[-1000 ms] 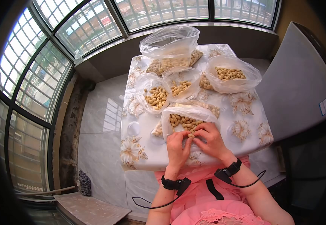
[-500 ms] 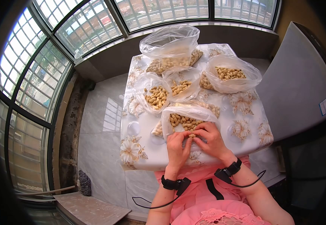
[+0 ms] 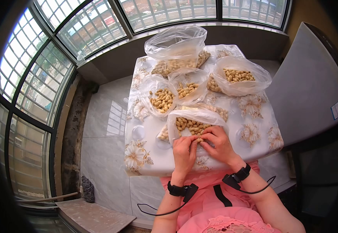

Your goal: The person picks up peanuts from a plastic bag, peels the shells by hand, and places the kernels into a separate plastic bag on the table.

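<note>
Both my hands meet at the near edge of an open plastic bag of peanuts (image 3: 192, 126). A single peanut (image 3: 200, 140) is pinched between my left hand (image 3: 185, 152) and my right hand (image 3: 218, 146), with the fingertips of both on it. The bag's translucent rim (image 3: 195, 114) stands up behind my fingers. My fingers cover part of the peanut.
Beyond lie a left bag of peanuts (image 3: 162, 100), a middle bag (image 3: 187, 90), a right bag (image 3: 238, 76) and a large bag (image 3: 175, 66). They rest on a flowered tablecloth (image 3: 149, 134). A grey appliance (image 3: 312, 89) stands at the right.
The fingertips and the peanut between them have shifted very slightly. The bags have not visibly moved.
</note>
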`<action>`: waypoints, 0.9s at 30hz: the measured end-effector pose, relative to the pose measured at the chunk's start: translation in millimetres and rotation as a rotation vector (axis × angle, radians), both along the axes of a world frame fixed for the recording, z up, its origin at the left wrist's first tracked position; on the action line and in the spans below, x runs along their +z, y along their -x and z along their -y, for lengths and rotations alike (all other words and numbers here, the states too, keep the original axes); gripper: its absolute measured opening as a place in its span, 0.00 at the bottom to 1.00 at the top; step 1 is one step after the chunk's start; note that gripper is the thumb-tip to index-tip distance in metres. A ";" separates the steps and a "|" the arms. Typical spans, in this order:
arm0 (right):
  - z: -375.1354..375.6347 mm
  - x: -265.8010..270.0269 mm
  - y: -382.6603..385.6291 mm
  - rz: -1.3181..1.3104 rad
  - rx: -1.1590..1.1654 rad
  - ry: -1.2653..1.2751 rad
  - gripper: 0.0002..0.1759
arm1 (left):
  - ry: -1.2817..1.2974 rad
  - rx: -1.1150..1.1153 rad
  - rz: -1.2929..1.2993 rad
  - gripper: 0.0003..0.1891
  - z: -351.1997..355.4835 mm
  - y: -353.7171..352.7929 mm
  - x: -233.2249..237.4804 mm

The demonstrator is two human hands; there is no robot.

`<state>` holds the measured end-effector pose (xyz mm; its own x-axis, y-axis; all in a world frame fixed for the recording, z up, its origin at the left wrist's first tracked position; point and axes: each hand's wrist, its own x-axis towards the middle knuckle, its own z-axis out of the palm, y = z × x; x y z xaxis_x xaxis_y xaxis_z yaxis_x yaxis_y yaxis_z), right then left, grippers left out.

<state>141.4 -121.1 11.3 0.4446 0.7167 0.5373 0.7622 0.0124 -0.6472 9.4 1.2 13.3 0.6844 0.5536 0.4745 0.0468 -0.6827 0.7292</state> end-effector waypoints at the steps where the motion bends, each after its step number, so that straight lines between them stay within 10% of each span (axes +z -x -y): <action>1: 0.0 0.4 0.0 0.001 0.000 -0.001 0.11 | 0.000 0.000 0.000 0.06 0.0 -0.1 0.1; 27: -0.2 0.1 0.2 0.010 -0.010 0.006 0.12 | -0.001 0.012 -0.002 0.07 -1.3 -0.8 -3.9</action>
